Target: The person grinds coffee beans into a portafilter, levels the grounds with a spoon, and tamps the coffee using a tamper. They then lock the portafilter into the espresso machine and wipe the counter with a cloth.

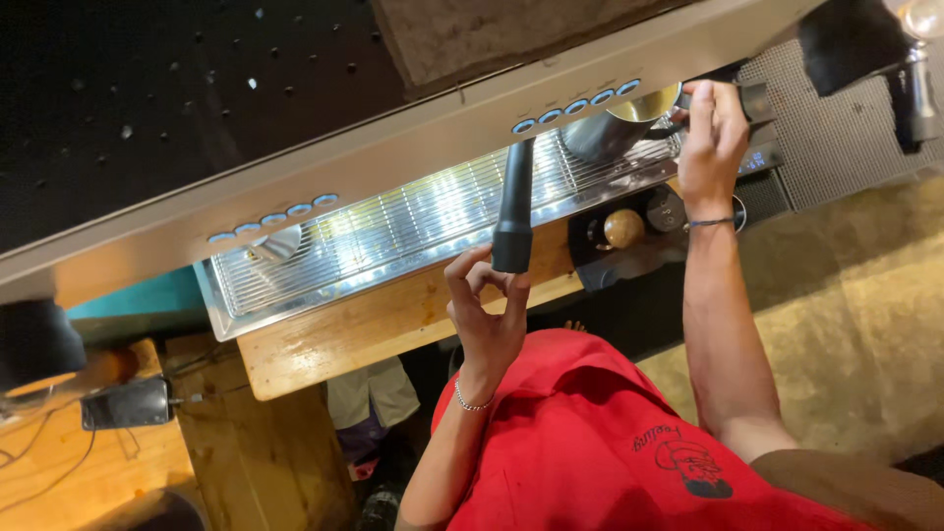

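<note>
A long espresso machine [393,147] with a brushed metal front runs across the picture, tilted in the view. Along its front edge sit two rows of small oval blue-lit buttons [575,105], one row to the left and one to the right. Below them a ribbed steel drip tray [393,226] gleams under bright light. The machine stands on a wooden counter [374,329], whose near edge shows bare planks. On the left, a small dark device [126,403] with a cable lies on a lower wooden surface. To the right of the drip tray a round wooden tamper knob [623,228] rests on a dark mat, beside a black round piece. A red apron [590,442] fills the near middle of the view.

The black portafilter handle [514,211] sticks out from the machine toward the person, slim at its far end and thicker at its near end, matte and dark. The left hand [487,315] is at its near end: thumb and forefinger pinch loosely around the tip, the other fingers spread open; a bead bracelet circles that wrist.

Farther right, a steel milk pitcher [615,128] stands on the drip tray, its rim catching yellow light. The right hand [710,147] reaches just beside it, fingers curled at the pitcher's handle side; whether they close on it I cannot tell. A thin dark band sits on that wrist.
</note>
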